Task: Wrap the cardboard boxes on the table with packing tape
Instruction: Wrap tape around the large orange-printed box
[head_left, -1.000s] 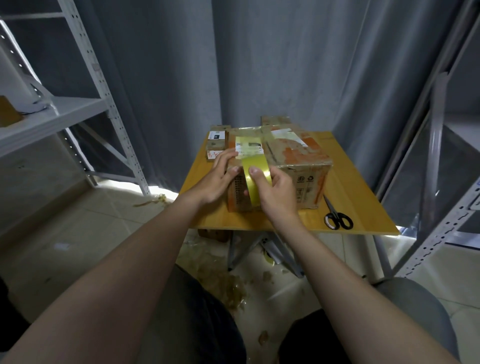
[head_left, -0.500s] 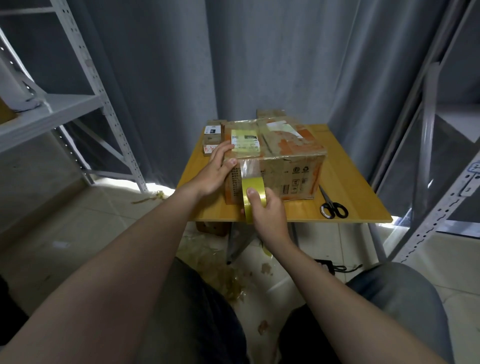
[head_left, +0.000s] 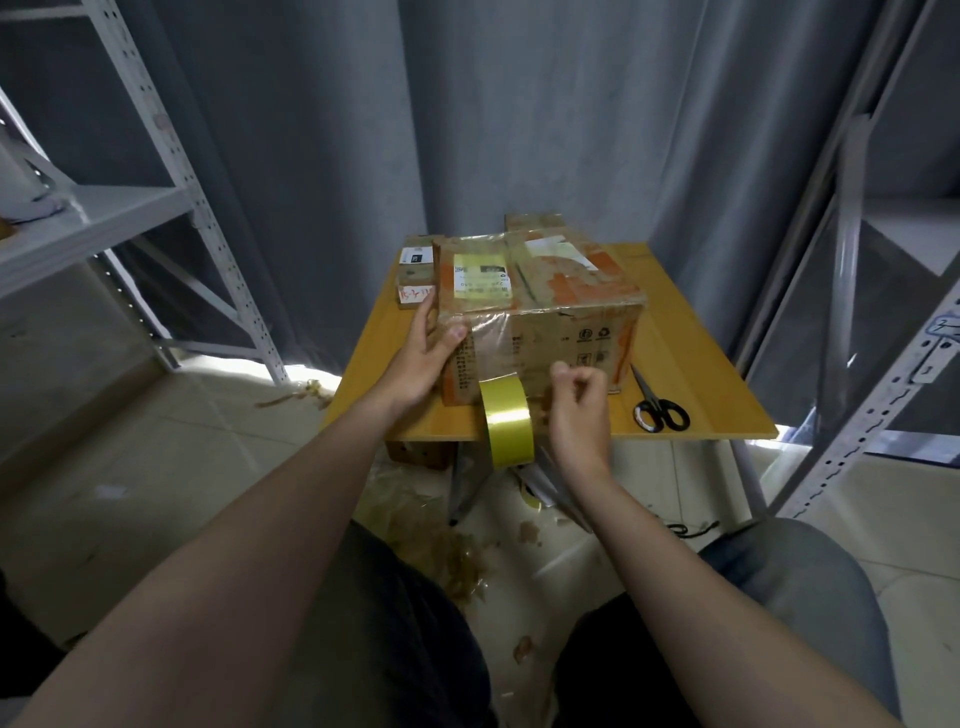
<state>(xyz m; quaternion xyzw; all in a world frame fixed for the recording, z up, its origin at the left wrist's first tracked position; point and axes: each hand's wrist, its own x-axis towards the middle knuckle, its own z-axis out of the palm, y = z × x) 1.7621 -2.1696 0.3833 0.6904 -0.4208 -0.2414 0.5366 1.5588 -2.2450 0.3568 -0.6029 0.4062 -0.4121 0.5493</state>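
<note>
Cardboard box sits mid-table, clear tape down front face. We see yellow tape roll at table's near edge. Left hand presses box's left corner, fingers straight. Right hand curled just beside roll; whether it holds anything, we cannot tell. Scissors right of box.

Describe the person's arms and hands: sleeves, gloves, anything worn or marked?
The left hand and right hand wear no gloves, and no ring, watch or wristband shows. Both forearms are uncovered all the way to the picture's lower edge, so no sleeve is in view. I can make out no markings, tape or cables on them.
</note>
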